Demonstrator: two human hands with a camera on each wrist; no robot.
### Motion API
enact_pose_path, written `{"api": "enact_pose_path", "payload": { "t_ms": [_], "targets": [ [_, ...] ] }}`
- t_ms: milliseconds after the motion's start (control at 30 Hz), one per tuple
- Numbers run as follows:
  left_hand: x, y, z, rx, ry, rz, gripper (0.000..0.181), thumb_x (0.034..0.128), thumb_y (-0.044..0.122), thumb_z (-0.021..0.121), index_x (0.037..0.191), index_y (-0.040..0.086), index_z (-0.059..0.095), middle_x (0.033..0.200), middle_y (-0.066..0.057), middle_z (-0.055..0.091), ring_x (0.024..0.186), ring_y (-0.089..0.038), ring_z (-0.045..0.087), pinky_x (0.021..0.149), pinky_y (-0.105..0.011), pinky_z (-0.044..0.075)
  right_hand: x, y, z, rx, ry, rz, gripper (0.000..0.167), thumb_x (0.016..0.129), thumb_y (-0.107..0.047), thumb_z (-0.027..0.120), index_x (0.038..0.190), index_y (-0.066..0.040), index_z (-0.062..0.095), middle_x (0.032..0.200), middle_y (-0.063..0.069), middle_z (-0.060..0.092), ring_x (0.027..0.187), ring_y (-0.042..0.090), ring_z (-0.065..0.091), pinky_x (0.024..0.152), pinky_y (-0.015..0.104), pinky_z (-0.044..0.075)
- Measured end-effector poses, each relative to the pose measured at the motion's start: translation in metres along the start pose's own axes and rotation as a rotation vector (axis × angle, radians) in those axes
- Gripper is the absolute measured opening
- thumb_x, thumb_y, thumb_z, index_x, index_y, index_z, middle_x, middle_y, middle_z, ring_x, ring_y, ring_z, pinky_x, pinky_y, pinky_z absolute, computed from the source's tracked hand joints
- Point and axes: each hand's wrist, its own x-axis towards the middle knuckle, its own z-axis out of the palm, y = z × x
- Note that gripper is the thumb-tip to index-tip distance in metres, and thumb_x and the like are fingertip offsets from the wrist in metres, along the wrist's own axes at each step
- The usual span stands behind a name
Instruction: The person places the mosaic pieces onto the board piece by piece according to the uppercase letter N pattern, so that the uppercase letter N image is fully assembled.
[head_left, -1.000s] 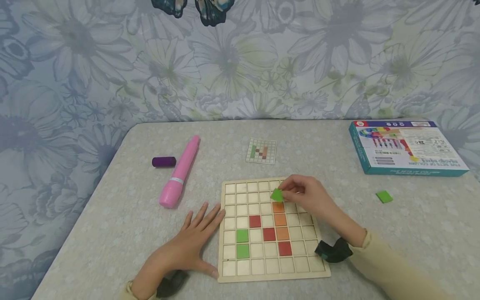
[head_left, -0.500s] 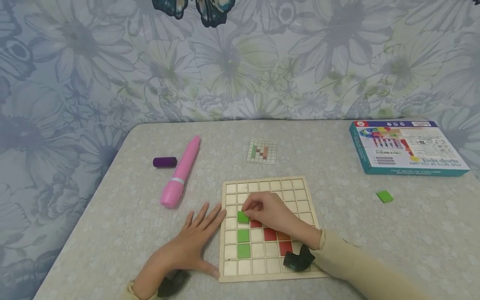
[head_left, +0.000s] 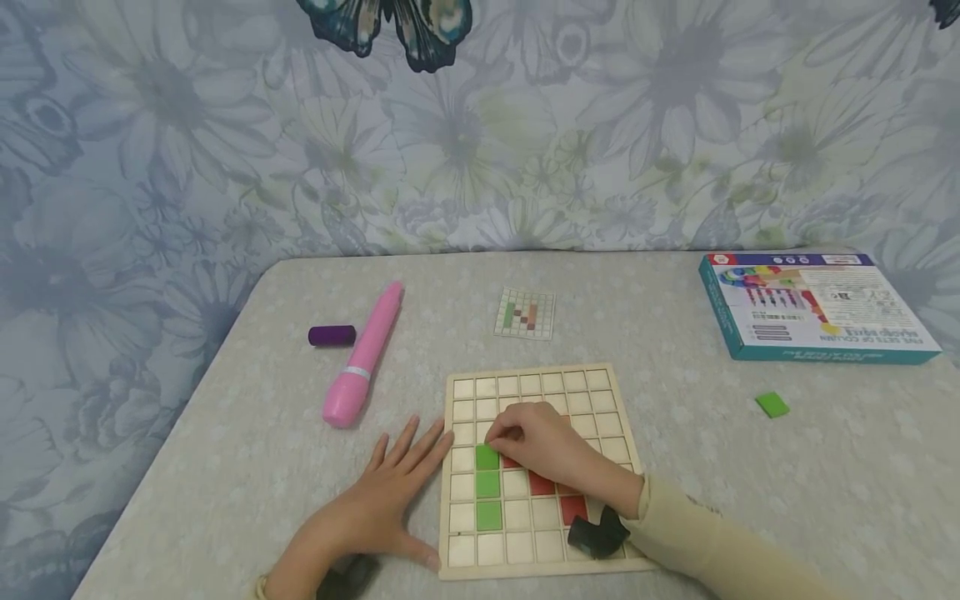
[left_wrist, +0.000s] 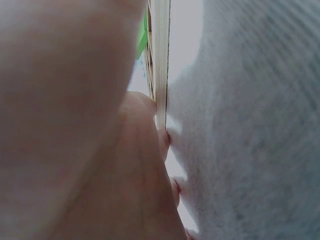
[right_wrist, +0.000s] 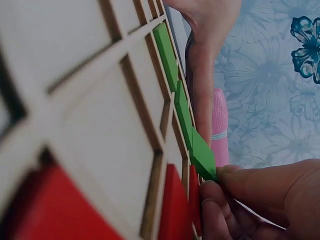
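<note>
A wooden grid board (head_left: 462, 548) lies on the table. My right hand (head_left: 551, 442) pinches a green square tile (head_left: 487, 457) between thumb and finger over a left-side cell; in the right wrist view this tile (right_wrist: 202, 154) tilts at its cell. Below it in the same column sit two green tiles (head_left: 488, 500). Red tiles (head_left: 573, 509) show around the right hand, which hides most of the orange ones. My left hand (head_left: 382, 508) rests with fingers spread on the table, fingertips and thumb touching the board's left edge.
A small pattern card (head_left: 525, 313) lies behind the board. At left are a pink tapered stick (head_left: 367, 354) with a white band and a purple cylinder (head_left: 332, 336). A flat teal-edged box (head_left: 817, 308) and one loose green tile (head_left: 772, 405) lie at right.
The right hand has carried the green tile from the board's far side leftward and down to the cell above the two green tiles. The left hand has stayed against the board.
</note>
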Motion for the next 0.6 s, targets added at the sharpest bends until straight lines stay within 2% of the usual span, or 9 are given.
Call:
{"api": "enact_pose_path", "payload": {
  "t_ms": [167, 300, 467, 600],
  "targets": [
    [0.0, -0.001, 0.004, 0.008, 0.009, 0.007, 0.131, 0.0539, 0.079, 0.064, 0.152, 0.015, 0.005, 0.156, -0.004, -0.002, 0.138, -0.034, -0.008, 0.102, -0.061, -0.001, -0.003, 0.0, -0.004, -0.004, 0.006, -0.007, 0.006, 0.085, -0.009, 0.068, 0.086, -0.012, 0.074, 0.082, -0.011, 0.064, 0.075, 0.004, 0.057, 0.069, 0.025, 0.047],
    [0.002, -0.002, 0.004, 0.007, 0.01, 0.012, 0.131, 0.0534, 0.079, 0.063, 0.152, 0.015, 0.004, 0.156, -0.004, -0.002, 0.138, -0.034, -0.008, 0.102, -0.062, -0.002, -0.005, 0.002, -0.024, 0.047, 0.042, 0.01, 0.008, 0.087, -0.008, 0.066, 0.09, -0.01, 0.074, 0.084, -0.009, 0.065, 0.074, 0.006, 0.058, 0.067, 0.026, 0.048],
    [0.002, -0.001, 0.002, 0.011, 0.005, 0.011, 0.132, 0.0526, 0.079, 0.063, 0.152, 0.014, 0.005, 0.156, -0.005, -0.002, 0.138, -0.034, -0.009, 0.102, -0.062, -0.002, -0.022, 0.018, -0.073, 0.099, 0.114, 0.073, 0.013, 0.089, -0.01, 0.064, 0.098, -0.004, 0.072, 0.09, 0.001, 0.067, 0.075, 0.014, 0.062, 0.067, 0.028, 0.05],
    [0.001, 0.0, 0.001, 0.008, 0.006, 0.004, 0.132, 0.0523, 0.079, 0.064, 0.152, 0.014, 0.006, 0.156, -0.005, -0.001, 0.138, -0.034, -0.008, 0.101, -0.062, -0.002, -0.059, 0.046, -0.124, 0.047, 0.216, 0.165, 0.02, 0.093, -0.013, 0.059, 0.106, 0.0, 0.067, 0.094, 0.009, 0.066, 0.075, 0.018, 0.063, 0.064, 0.027, 0.05]
  ]
}}
